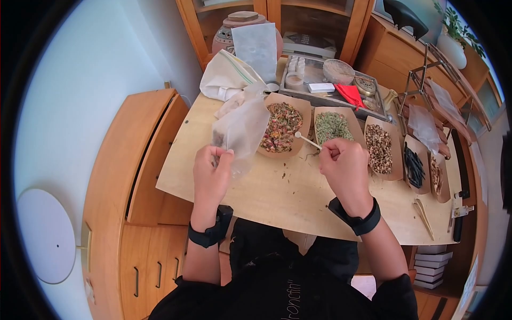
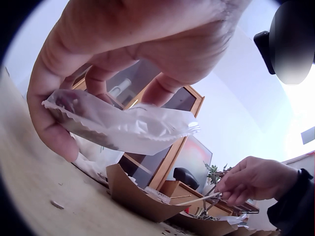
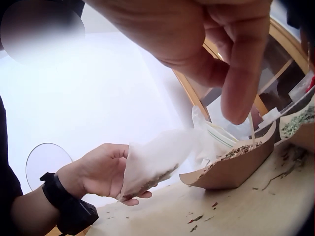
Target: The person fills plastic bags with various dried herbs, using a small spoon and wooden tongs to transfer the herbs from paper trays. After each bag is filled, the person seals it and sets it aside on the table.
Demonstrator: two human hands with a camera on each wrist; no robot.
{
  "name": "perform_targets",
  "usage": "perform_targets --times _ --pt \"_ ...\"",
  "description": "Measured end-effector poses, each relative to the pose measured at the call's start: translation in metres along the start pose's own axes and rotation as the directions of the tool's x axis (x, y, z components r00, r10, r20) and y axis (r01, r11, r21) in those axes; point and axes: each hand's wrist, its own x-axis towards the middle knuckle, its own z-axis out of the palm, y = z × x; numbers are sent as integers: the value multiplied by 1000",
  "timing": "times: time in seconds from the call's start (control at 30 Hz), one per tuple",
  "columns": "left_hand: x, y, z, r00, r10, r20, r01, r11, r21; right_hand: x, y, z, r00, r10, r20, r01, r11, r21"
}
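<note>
My left hand (image 1: 212, 173) grips a translucent pouch (image 1: 242, 130) by its edge, above the front left of the table. Dark bits show inside the pouch in the right wrist view. In my right hand (image 1: 345, 164), fingers pinch the handle of a small pale wooden spoon (image 1: 309, 141). The spoon's bowl points left, over the edge of a brown paper tray (image 1: 305, 113) of dried flower mix (image 1: 280, 130). Right behind that hand stands a second paper tray (image 1: 353, 118) holding green dried herb (image 1: 333, 126).
Farther right are paper trays with brown chopped pieces (image 1: 379, 149), dark sticks (image 1: 413, 164) and pale slices (image 1: 436, 176). Wooden tweezers (image 1: 424, 218) lie at the front right. Behind stand a grey tray (image 1: 314, 100) of containers, a white cloth pouch (image 1: 226, 74) and a pot (image 1: 224, 40).
</note>
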Motion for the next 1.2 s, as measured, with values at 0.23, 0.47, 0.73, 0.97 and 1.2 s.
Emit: perform_targets --times 0.23,0.47,0.73,0.97,1.2 --pt "-1 1 -1 1000 -14 13 15 1000 -12 13 16 23 980 154 129 -182 954 238" --pt "-1 -1 -2 1000 -11 2 11 1000 20 19 20 35 922 264 282 -381 749 543" --pt "-1 -2 -1 1000 -27 10 27 1000 4 22 23 29 876 317 362 -480 625 615" --pt "0 -2 -1 1000 -28 11 29 1000 -12 20 27 25 881 297 368 -472 600 646" --pt "0 -4 1 1000 16 -13 -16 999 35 6 2 -3 916 259 308 -401 639 656"
